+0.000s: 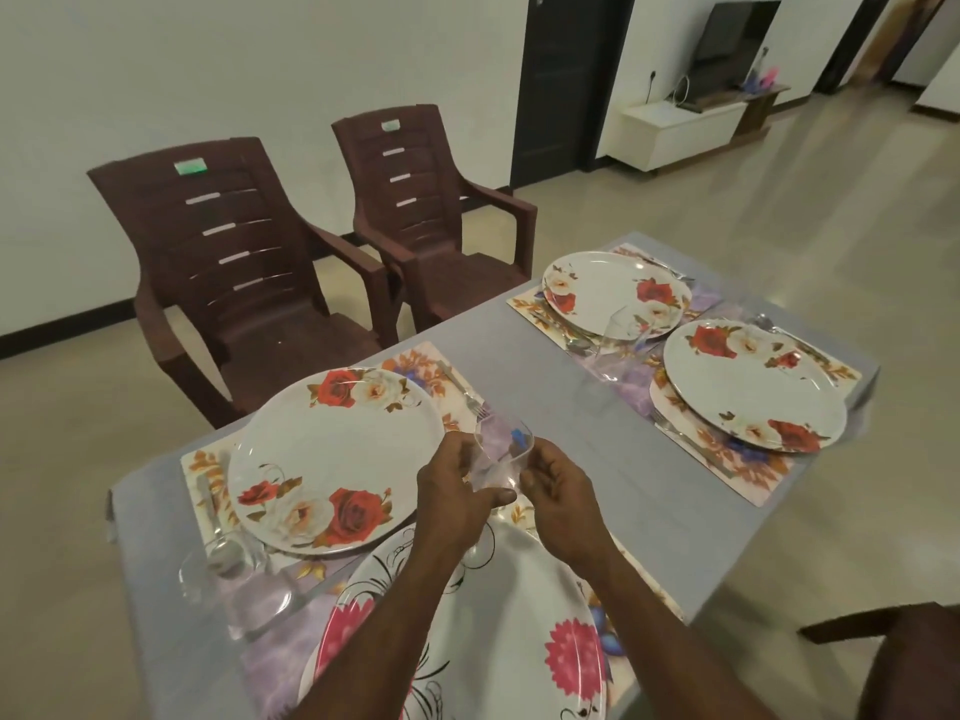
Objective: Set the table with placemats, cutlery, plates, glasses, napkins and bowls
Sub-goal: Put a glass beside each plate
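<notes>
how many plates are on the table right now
4. One rose plate at near left, two rose plates at the far end and, and a pink-flowered plate nearest, partly hidden under the arms.

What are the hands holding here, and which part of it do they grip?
A clear glass, held above the table. The left hand wraps its side and base, thumb across the bottom; the right hand pinches the opposite side near the rim.

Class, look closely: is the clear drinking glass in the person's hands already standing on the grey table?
No: both the left hand and right hand hold the clear drinking glass tilted above the plates.
</notes>
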